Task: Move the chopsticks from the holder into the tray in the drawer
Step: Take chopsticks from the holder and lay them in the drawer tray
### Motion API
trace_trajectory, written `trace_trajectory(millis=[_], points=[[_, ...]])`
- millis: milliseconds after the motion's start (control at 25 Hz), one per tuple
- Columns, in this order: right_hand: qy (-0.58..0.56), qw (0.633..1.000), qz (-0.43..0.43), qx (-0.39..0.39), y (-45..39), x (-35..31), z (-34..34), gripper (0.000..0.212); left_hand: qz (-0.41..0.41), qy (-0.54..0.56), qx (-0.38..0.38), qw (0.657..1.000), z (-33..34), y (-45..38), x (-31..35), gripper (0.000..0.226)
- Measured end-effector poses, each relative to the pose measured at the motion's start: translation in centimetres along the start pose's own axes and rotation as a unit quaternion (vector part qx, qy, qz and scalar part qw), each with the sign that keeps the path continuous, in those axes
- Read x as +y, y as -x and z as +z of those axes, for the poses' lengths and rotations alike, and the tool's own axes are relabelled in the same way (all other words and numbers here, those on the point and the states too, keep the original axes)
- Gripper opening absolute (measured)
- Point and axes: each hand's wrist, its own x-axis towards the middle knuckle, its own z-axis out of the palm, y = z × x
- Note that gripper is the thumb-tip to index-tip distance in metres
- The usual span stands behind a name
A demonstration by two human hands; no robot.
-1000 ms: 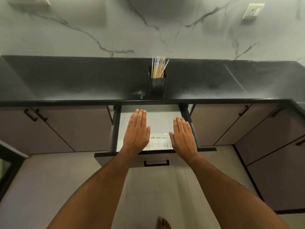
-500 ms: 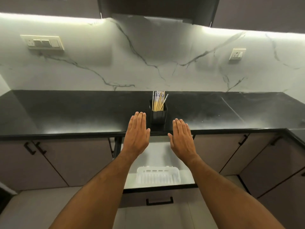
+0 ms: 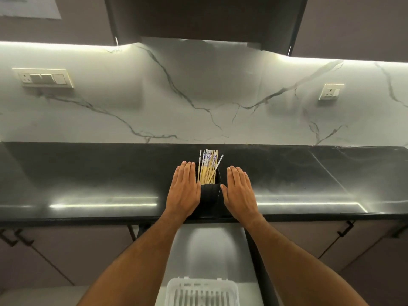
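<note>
Several bamboo chopsticks (image 3: 207, 166) with blue-and-white tops stand in a black square holder (image 3: 209, 196) on the black counter. My left hand (image 3: 184, 188) is flat, palm down, just left of the holder, fingers together and empty. My right hand (image 3: 239, 191) is flat, palm down, just right of the holder, also empty. Neither hand grips the holder. Below the counter edge the drawer (image 3: 212, 246) is pulled out, white inside. A white slotted plastic tray (image 3: 202, 292) lies in its near part, cut off by the frame's bottom edge.
The black counter (image 3: 88, 184) runs left and right of the holder, bare. A marble backsplash carries a switch plate (image 3: 44, 77) at left and a socket (image 3: 330, 92) at right. Dark wall cabinets hang overhead. Closed lower cabinet doors with black handles (image 3: 344, 228) flank the drawer.
Both hands rose from over the open drawer to the counter and now flank the holder. The view tilted upward, so the drawer and tray slid toward the bottom edge.
</note>
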Motion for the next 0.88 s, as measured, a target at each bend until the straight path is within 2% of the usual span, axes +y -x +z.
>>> trace_trajectory(millis=[200,480,640,720,880], points=[[-0.033,0.999,-0.018,0.003,-5.7,2.2,2.4,0.055,-0.025,0.013,0.005,1.000,3.1,-5.1,0.3,0.058],[-0.090,0.995,-0.049,0.011,-11.9,1.8,6.3,0.031,-0.043,0.071,0.004,0.997,8.2,-10.6,-0.6,0.054],[-0.155,0.987,-0.028,-0.017,-15.0,1.2,9.1,0.028,-0.014,0.110,0.062,0.992,10.4,-12.8,-1.1,0.055],[-0.208,0.978,0.009,-0.025,-16.3,0.9,10.5,0.028,-0.002,0.099,0.045,0.994,11.8,-13.8,-1.7,0.050],[-0.247,0.967,0.059,-0.021,-17.8,0.4,13.0,0.024,-0.053,0.110,-0.026,0.992,14.8,-15.6,-2.9,0.044]])
